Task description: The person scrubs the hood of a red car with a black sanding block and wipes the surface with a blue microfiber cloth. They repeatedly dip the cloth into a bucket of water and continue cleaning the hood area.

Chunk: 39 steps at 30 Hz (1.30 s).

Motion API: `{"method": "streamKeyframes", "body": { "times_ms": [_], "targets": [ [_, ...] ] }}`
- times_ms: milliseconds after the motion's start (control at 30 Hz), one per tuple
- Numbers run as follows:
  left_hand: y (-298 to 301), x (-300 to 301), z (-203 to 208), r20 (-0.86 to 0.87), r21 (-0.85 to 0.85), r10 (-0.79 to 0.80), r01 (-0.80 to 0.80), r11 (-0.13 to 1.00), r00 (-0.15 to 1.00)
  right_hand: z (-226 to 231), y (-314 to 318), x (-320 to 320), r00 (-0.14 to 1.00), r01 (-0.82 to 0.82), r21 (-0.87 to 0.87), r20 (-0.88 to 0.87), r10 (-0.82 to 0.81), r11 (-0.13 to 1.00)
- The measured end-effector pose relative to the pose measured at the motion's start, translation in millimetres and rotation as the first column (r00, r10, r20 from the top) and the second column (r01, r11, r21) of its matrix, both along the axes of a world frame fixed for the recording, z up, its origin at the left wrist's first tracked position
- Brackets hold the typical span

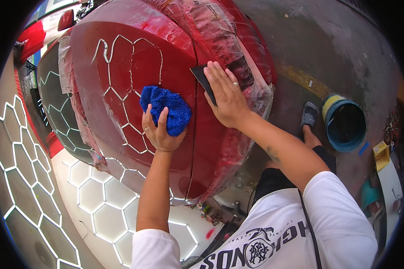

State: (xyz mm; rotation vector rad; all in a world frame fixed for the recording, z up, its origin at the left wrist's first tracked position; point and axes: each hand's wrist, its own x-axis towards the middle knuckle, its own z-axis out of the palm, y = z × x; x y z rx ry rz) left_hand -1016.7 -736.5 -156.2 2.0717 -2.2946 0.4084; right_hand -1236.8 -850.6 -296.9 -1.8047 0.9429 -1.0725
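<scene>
A glossy red car body panel (179, 157) lies in front of me, wet-looking, with hexagonal lights mirrored in it. My left hand (162, 130) rests on the panel with its fingers curled over a bunched blue microfiber cloth (166, 105). Further right, my right hand (226, 96) lies with its fingers nearly straight over a dark sheet of sandpaper (202, 80), pressing it against the panel by a long seam. Most of the sheet is hidden under the palm.
Masking paper and clear film (213, 31) cover the car's right side; more hangs along the glass (60, 107) at left. On the floor to the right stands a blue bucket (348, 139) with dark contents. A yellow container (381, 154) sits beyond it. My foot (309, 114) is beside the bucket.
</scene>
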Motion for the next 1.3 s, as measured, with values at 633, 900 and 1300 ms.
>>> {"method": "streamKeyframes", "body": {
  "times_ms": [633, 900, 1300],
  "targets": [
    [4, -4, 3, 0.011, 0.011, 0.009, -0.01, 1.0, 1.0, 14, 27, -26, 0.991, -0.077, 0.112, -0.1, 0.088, 0.991],
    [6, 2, 0, 0.025, -0.018, 0.016, -0.016, 1.0, 1.0, 27, -37, -21, 0.971, 0.072, 0.212, 0.207, -0.116, 0.975],
    [5, -3, 2, 0.012, 0.016, 0.026, -0.026, 1.0, 1.0, 0, 26, -18, 0.994, -0.023, 0.02, -0.104, 0.024, 1.0]
  ]
}}
